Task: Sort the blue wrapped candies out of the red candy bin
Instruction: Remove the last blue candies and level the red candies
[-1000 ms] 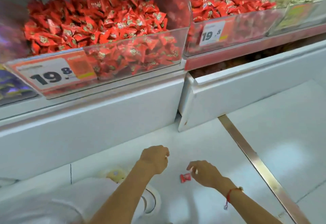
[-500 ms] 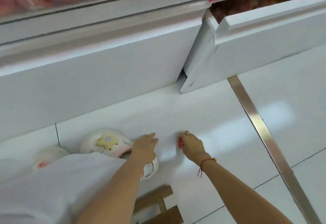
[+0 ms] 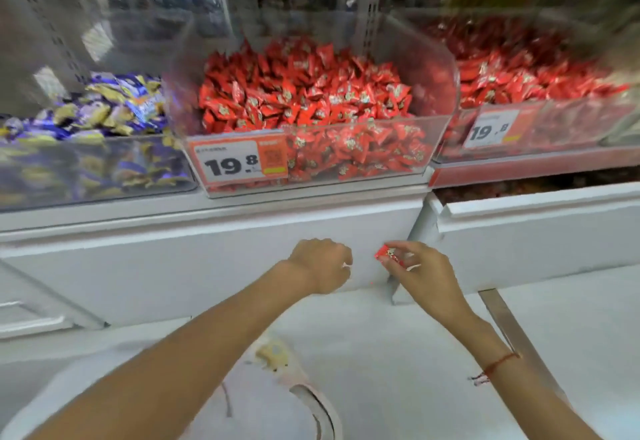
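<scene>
Right hand (image 3: 420, 275) pinches a red candy (image 3: 387, 255) just below the red candy bin (image 3: 311, 120); left hand (image 3: 323, 264) is fisted, holding nothing visible.

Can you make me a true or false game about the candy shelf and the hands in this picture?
1. The right hand pinches a red candy. True.
2. The left hand holds a blue candy. False: its fingers are curled and no candy shows in it.
3. The middle bin is full of red candies. True.
4. The blue and gold candies are in the bin to the right of the red ones. False: they are in the bin to the left.
5. The price tag on the middle bin reads 19.8. True.
6. The red candy is lying on the floor. False: it is held up in the air, below the bins.
</scene>
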A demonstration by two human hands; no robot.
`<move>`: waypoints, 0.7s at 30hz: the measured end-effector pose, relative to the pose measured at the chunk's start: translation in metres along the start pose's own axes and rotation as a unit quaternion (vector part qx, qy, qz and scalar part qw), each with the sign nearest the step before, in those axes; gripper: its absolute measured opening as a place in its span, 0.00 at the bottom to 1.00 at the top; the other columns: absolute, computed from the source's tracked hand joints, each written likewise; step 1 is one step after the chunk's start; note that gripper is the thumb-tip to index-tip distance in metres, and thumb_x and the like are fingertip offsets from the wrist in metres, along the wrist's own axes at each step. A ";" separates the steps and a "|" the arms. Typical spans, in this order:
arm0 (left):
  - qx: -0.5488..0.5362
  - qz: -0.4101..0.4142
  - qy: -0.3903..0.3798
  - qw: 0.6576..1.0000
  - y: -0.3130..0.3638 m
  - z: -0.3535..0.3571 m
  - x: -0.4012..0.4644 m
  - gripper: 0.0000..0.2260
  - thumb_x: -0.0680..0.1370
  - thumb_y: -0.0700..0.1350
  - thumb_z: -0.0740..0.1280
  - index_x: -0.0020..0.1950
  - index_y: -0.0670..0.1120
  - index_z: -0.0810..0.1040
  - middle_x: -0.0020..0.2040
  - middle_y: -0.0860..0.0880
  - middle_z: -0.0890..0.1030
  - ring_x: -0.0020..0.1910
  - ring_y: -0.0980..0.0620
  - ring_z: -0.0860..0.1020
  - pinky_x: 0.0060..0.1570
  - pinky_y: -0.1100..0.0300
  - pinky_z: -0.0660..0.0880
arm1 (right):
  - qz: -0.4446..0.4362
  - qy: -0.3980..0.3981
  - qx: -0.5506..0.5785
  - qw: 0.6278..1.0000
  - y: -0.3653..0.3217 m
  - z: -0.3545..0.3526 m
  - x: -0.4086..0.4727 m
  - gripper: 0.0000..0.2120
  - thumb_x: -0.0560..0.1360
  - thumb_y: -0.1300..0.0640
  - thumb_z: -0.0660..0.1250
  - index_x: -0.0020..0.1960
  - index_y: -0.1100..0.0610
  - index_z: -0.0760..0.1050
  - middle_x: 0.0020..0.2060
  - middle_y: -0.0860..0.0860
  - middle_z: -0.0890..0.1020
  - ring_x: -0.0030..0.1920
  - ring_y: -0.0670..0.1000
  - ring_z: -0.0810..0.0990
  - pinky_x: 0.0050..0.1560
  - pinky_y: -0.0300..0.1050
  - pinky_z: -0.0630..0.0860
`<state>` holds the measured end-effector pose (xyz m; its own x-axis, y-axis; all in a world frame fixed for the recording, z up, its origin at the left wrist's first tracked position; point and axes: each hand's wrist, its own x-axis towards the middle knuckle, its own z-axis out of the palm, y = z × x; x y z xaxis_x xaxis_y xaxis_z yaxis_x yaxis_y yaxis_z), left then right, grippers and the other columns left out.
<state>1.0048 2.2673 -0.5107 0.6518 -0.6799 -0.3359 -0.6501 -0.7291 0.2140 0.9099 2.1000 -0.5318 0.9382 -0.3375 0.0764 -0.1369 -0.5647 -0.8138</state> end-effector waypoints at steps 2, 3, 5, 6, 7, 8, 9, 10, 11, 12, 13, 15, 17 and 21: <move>-0.002 0.017 0.084 0.996 0.001 -0.045 -0.033 0.13 0.81 0.51 0.57 0.63 0.53 0.75 0.62 0.54 0.78 0.60 0.49 0.76 0.55 0.56 0.70 | -0.065 0.018 0.014 0.998 -0.042 -0.018 0.006 0.11 0.72 0.51 0.73 0.45 0.35 0.75 0.42 0.40 0.81 0.40 0.39 0.78 0.41 0.31 0.73; -0.004 0.020 0.134 0.991 0.000 -0.065 -0.050 0.12 0.81 0.52 0.58 0.60 0.55 0.77 0.59 0.55 0.80 0.57 0.51 0.77 0.52 0.56 0.72 | -0.091 0.026 0.020 0.995 -0.061 -0.026 0.008 0.10 0.72 0.51 0.72 0.46 0.36 0.76 0.43 0.40 0.81 0.41 0.39 0.78 0.42 0.33 0.74; -0.010 0.016 0.246 0.969 -0.005 -0.097 -0.084 0.09 0.80 0.52 0.59 0.54 0.56 0.79 0.52 0.57 0.82 0.53 0.53 0.79 0.48 0.56 0.74 | -0.152 0.044 0.020 0.987 -0.097 -0.038 0.012 0.09 0.72 0.48 0.71 0.52 0.40 0.79 0.45 0.38 0.82 0.43 0.39 0.79 0.46 0.35 0.75; -0.018 0.012 0.306 0.952 -0.010 -0.109 -0.098 0.09 0.79 0.53 0.59 0.52 0.55 0.79 0.50 0.57 0.82 0.51 0.55 0.79 0.47 0.56 0.74 | -0.193 0.057 0.016 0.979 -0.114 -0.044 0.015 0.12 0.71 0.46 0.70 0.54 0.43 0.80 0.46 0.38 0.82 0.46 0.38 0.79 0.49 0.33 0.74; -0.029 0.009 0.366 0.930 -0.016 -0.121 -0.112 0.10 0.79 0.53 0.60 0.51 0.55 0.80 0.48 0.57 0.82 0.49 0.55 0.79 0.46 0.56 0.75 | -0.231 0.069 0.015 0.970 -0.130 -0.049 0.019 0.14 0.71 0.46 0.70 0.56 0.45 0.80 0.47 0.37 0.81 0.48 0.37 0.79 0.51 0.30 0.72; -0.036 0.006 0.422 0.906 -0.024 -0.130 -0.123 0.10 0.78 0.52 0.60 0.50 0.54 0.81 0.47 0.58 0.82 0.48 0.56 0.79 0.44 0.57 0.75 | -0.260 0.075 0.013 0.963 -0.145 -0.053 0.025 0.14 0.72 0.48 0.70 0.57 0.46 0.80 0.48 0.38 0.81 0.49 0.36 0.78 0.52 0.28 0.71; -0.031 -0.002 0.468 0.883 -0.035 -0.137 -0.129 0.10 0.77 0.52 0.61 0.50 0.54 0.81 0.47 0.58 0.82 0.48 0.56 0.78 0.43 0.58 0.75 | -0.282 0.078 0.008 0.956 -0.158 -0.055 0.033 0.14 0.72 0.50 0.70 0.57 0.45 0.79 0.48 0.38 0.81 0.50 0.35 0.77 0.52 0.27 0.70; -0.016 -0.014 0.495 0.869 -0.049 -0.143 -0.132 0.10 0.76 0.51 0.61 0.50 0.54 0.81 0.47 0.59 0.82 0.48 0.56 0.78 0.43 0.59 0.74 | -0.302 0.079 -0.004 0.950 -0.170 -0.056 0.043 0.13 0.73 0.51 0.71 0.58 0.45 0.79 0.48 0.39 0.81 0.50 0.34 0.77 0.52 0.27 0.70; 0.006 -0.028 0.505 0.863 -0.063 -0.149 -0.132 0.10 0.76 0.50 0.61 0.50 0.54 0.81 0.48 0.59 0.81 0.49 0.55 0.77 0.43 0.59 0.73 | -0.319 0.080 -0.021 0.944 -0.180 -0.055 0.056 0.13 0.73 0.52 0.72 0.57 0.45 0.79 0.48 0.40 0.81 0.50 0.35 0.77 0.52 0.29 0.71; 0.028 -0.036 0.504 0.863 -0.078 -0.152 -0.129 0.10 0.76 0.49 0.61 0.51 0.53 0.80 0.48 0.58 0.81 0.49 0.54 0.77 0.44 0.59 0.72 | -0.327 0.075 -0.041 0.941 -0.188 -0.053 0.070 0.13 0.73 0.51 0.72 0.57 0.45 0.80 0.48 0.41 0.82 0.50 0.37 0.78 0.52 0.33 0.73; 0.047 -0.041 0.497 0.865 -0.091 -0.155 -0.123 0.10 0.76 0.49 0.60 0.51 0.53 0.80 0.49 0.57 0.81 0.49 0.53 0.77 0.46 0.60 0.70 | -0.327 0.061 -0.064 0.941 -0.195 -0.048 0.086 0.13 0.73 0.51 0.72 0.57 0.47 0.80 0.49 0.42 0.82 0.49 0.40 0.79 0.52 0.37 0.74; 0.070 -0.041 0.481 0.873 -0.109 -0.157 -0.111 0.12 0.76 0.49 0.58 0.52 0.52 0.80 0.50 0.56 0.81 0.50 0.51 0.78 0.50 0.61 0.69 | -0.314 0.014 -0.137 0.939 -0.205 -0.038 0.118 0.14 0.74 0.49 0.70 0.59 0.48 0.80 0.51 0.43 0.82 0.51 0.44 0.79 0.54 0.42 0.74; 0.079 -0.028 0.476 0.876 -0.121 -0.156 -0.097 0.14 0.75 0.49 0.57 0.52 0.50 0.81 0.51 0.55 0.82 0.51 0.51 0.79 0.54 0.60 0.69 | -0.312 -0.049 -0.259 0.913 -0.211 -0.029 0.154 0.14 0.75 0.47 0.68 0.60 0.47 0.78 0.55 0.45 0.81 0.57 0.47 0.77 0.57 0.43 0.71; 0.069 -0.011 0.496 0.866 -0.132 -0.159 -0.075 0.14 0.76 0.49 0.60 0.53 0.49 0.82 0.52 0.54 0.82 0.58 0.52 0.77 0.69 0.49 0.62 | -0.316 -0.174 -0.458 0.812 -0.223 -0.023 0.200 0.14 0.76 0.46 0.65 0.61 0.44 0.77 0.57 0.45 0.80 0.61 0.49 0.74 0.60 0.44 0.68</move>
<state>1.1038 2.4024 -0.3679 0.6345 -0.4501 0.6284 -0.6297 -0.7725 0.0824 1.1209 2.1411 -0.3224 0.9239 0.3822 0.0151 0.3786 -0.9194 0.1066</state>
